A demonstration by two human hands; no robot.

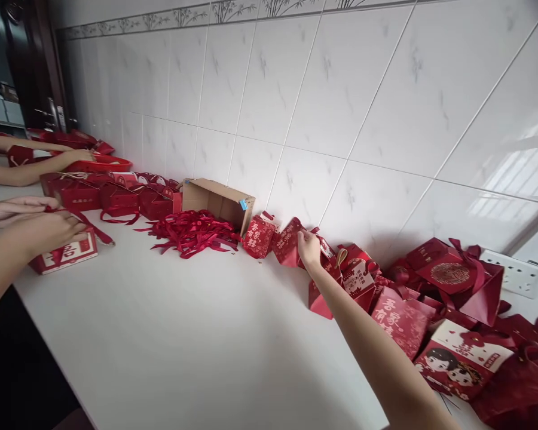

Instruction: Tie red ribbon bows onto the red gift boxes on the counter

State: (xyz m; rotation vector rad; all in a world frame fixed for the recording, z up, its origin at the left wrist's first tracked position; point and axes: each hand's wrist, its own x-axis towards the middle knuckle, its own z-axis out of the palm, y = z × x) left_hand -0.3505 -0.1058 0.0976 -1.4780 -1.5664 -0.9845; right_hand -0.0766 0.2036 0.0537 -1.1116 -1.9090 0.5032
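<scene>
My right hand (309, 248) reaches from the lower right to the row of boxes by the wall. Its fingers are closed at the top corner of a small red gift box (289, 242) with gold print; the exact grip is partly hidden by the hand. Beside it on the left stands a similar red box (260, 236). Just under my wrist and forearm are more red gift boxes (357, 278). My left hand is out of the picture.
A heap of red ribbons (192, 232) lies before an open cardboard box (219, 200). At left, a co-worker's hands (45, 233) handle a ribbon over a red box (67, 257). Another person's hands (76, 156) are farther back. Stacked boxes (452, 269) stand near a power strip (515, 275).
</scene>
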